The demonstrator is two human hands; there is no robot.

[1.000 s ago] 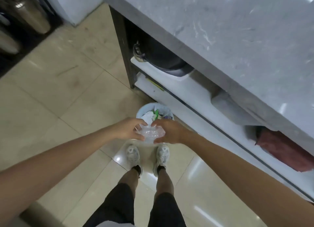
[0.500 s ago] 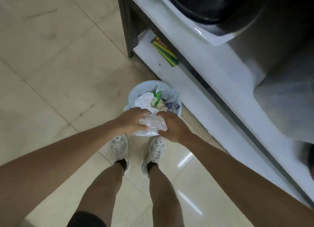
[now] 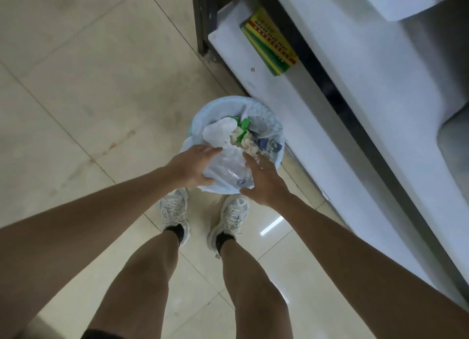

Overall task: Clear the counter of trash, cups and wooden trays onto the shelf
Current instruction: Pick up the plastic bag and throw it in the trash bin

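A small round trash bin lined with a pale blue bag (image 3: 203, 115) stands on the tiled floor beside the counter's lower shelf. It holds crumpled white paper (image 3: 218, 133), green scraps and other rubbish. A crumpled clear plastic wrap (image 3: 228, 168) lies on the near part of the bin. My left hand (image 3: 193, 164) rests flat against the wrap's left side with its fingers stretched out. On the wrap's right side is my right hand (image 3: 262, 180), fingers spread and held just off the wrap. Neither hand is closed around it.
A white lower shelf (image 3: 253, 84) carries a flat yellow, red and green packet (image 3: 270, 45). A second white shelf (image 3: 368, 67) runs above it, and a dark counter leg (image 3: 200, 21) stands at the corner. My feet in white sneakers (image 3: 175, 211) stand just behind the bin.
Both hands went down from chest height to the bin while clutching the plastic wrap. Their fingers have now opened, and the wrap lies on the bin. My view has dipped closer to the floor.
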